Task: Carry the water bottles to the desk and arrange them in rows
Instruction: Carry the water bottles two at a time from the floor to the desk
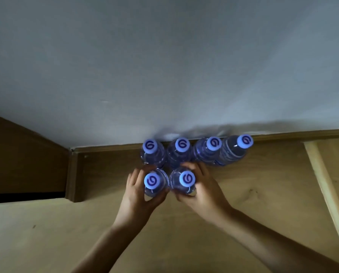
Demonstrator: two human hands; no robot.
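From the head camera, your left hand (138, 191) curls around the front-left water bottle (154, 183), and your right hand (203, 189) wraps the front-right water bottle (183, 182). Both bottles stand upright on the wooden desk (253, 194), just beside each other. Behind them a back row of four bottles (196, 151) stands along the desk's raised back edge (109, 147), below the pale wall (164, 66). All caps are light blue with a dark swirl.

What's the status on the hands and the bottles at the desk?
Left hand grips one clear plastic blue-capped water bottle, right hand grips its neighbour. Back row of four bottles stands along the white wall. Wooden desk: nothing blocking.
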